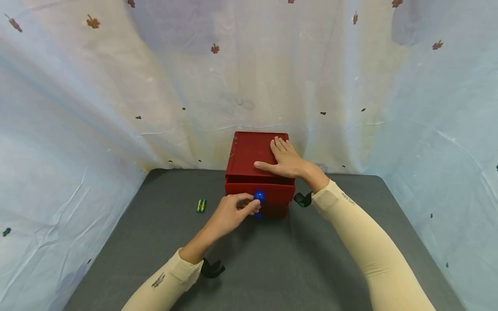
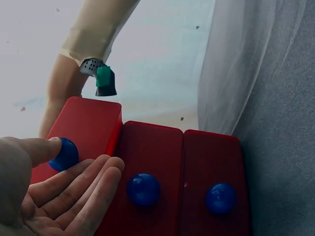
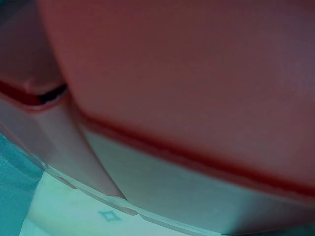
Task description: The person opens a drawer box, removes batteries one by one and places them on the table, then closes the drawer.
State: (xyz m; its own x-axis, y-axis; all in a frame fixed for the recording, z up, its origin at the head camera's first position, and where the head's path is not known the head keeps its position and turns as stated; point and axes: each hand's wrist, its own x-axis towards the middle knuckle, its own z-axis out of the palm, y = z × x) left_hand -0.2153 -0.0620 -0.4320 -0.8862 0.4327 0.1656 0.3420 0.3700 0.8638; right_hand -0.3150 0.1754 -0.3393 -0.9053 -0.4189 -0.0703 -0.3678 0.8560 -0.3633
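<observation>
Pale curtain with small leaf prints wrapped the back and sides. Grey table in front, near edge cut off by the frame. Red drawer box sat at the middle of the table's rear edge: three drawers, one blue knob each. Top drawer stood partly out, dark gap behind its front. Middle drawer and bottom drawer looked flush with each other.

Left hand grasped the top knob, thumb on one side, fingers on the other. Exact fingertip contact was partly hidden. Right hand lay flat on the box top near its right edge, fingers spread, thumb out toward the left; not clenched on anything. Right wrist view was only blurred red surface up close, fingers out of shot, drawer contents unreadable.

Two batteries, green and yellow, lay side by side left of the box, toward the table's rear left corner. Their labels were too small to read. Beige sleeves ran off the bottom of the head view. Right one carried dark lettering, maybe starting "Let's"; the left one's mark was illegible. Faint smudge on the curtain, also unreadable.
</observation>
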